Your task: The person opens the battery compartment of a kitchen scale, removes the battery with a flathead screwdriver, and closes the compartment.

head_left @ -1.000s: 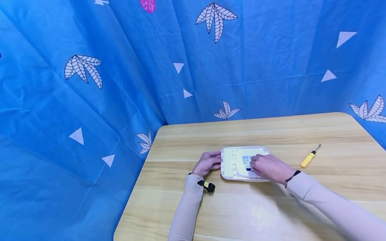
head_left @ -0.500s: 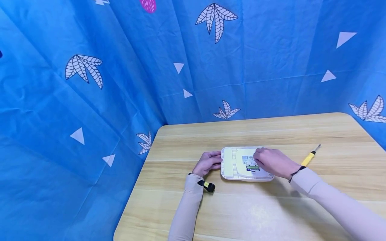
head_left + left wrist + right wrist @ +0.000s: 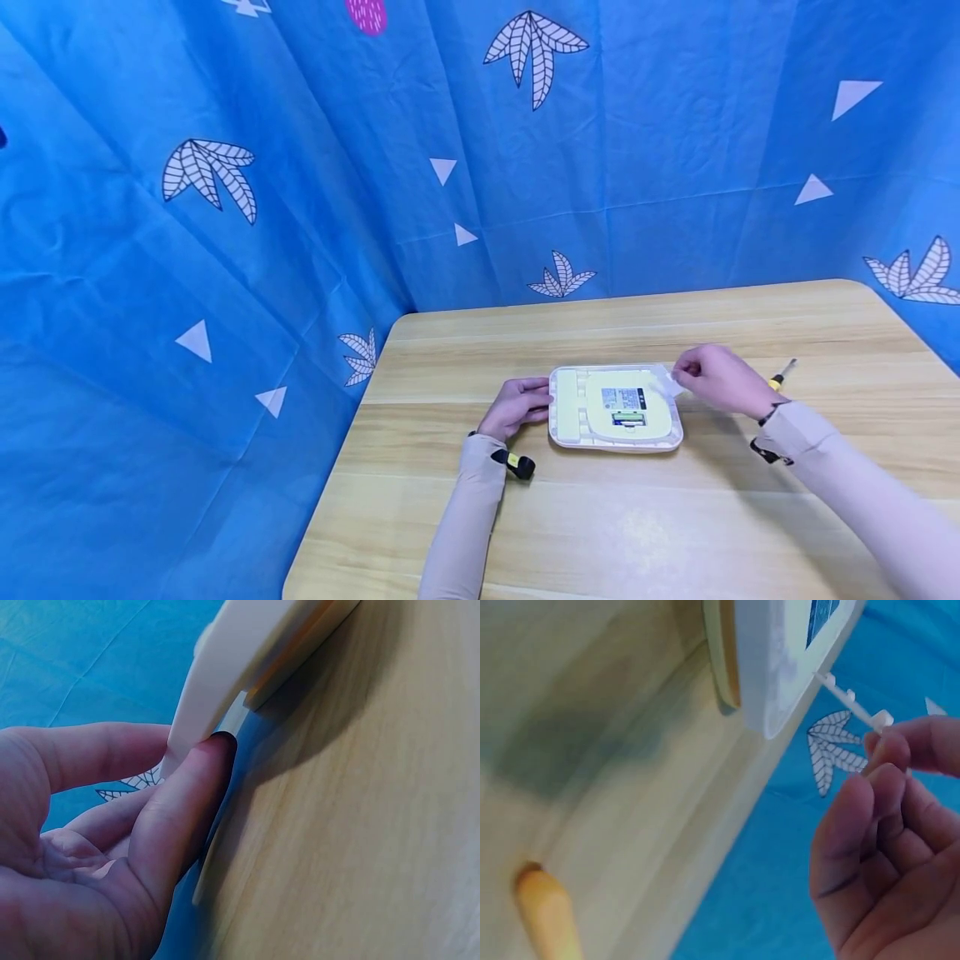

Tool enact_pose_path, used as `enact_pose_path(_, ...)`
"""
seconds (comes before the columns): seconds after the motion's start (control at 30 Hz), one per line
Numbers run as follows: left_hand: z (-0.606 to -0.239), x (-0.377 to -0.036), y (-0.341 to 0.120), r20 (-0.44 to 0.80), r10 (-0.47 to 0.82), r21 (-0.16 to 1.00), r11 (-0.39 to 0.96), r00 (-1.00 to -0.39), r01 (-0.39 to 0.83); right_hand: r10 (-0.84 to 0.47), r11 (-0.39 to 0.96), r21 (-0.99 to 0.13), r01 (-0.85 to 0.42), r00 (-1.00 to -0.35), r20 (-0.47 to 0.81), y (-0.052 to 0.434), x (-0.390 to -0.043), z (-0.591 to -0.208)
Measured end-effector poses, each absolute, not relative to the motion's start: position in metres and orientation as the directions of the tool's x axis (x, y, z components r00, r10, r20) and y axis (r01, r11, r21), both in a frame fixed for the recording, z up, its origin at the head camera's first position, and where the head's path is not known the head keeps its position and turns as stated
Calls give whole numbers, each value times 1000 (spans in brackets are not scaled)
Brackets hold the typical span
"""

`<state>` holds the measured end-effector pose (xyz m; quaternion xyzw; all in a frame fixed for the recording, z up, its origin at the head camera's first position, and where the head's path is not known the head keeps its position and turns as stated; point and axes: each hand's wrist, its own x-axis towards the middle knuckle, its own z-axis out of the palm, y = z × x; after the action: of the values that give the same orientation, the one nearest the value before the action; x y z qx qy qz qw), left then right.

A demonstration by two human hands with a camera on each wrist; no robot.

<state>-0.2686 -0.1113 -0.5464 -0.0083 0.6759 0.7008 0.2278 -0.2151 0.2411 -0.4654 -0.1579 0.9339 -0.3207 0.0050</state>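
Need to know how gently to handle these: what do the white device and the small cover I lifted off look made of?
White device: looks like matte moulded plastic, with rounded edges and a ribbed panel. Small cover pinched in the right hand: thin pale plastic, seemingly with little clip tabs, likely fragile.

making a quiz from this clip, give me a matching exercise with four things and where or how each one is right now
Things:
1. white device
2. small white cover
3. yellow-handled screwdriver
4. left hand

States:
A. pinched in the right hand, lifted off the table
B. lying on the table beyond the right wrist
C. flat on the table, label side up
D. fingers against the device's left edge

Pairs: 1-C, 2-A, 3-B, 4-D
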Motion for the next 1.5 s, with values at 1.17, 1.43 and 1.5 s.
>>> enact_pose_path(1.17,-552,-269,-111,-326,295,942,25,-898,-334,-71,656,-743,130,-970,-233,280,-170,-521)
enact_pose_path(1.43,-552,-270,-110,-328,293,942,30,-898,-334,-99,655,-744,134,-961,-260,283,-164,-526)
enact_pose_path(1.5,-552,-270,-110,-326,291,943,33,-899,-331,-105,647,-749,139,-957,-269,283,-163,-526)
